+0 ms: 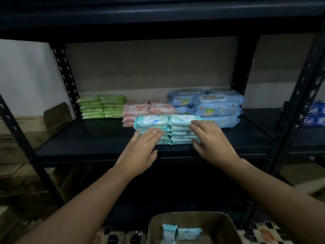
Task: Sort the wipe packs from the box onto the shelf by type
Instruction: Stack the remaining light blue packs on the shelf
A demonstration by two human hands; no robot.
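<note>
As fingers lie flat, both hands [177, 147] press teal packs [168, 127].

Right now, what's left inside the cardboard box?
Two teal wipe packs lie in the cardboard box. The frame's bottom edge cuts off the box's near part, so more could be there.

Brown cartons [26, 131] stood stacked at left; blue "Soft" packs [314, 115] sat on the neighbouring rack [288, 120]; a checkered floor [267, 231] lay below.

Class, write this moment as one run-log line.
left hand: flat on teal packs | right hand: open, touching same stacks | shelf: green, pink, blue, teal groups | box: two teal packs left
</note>
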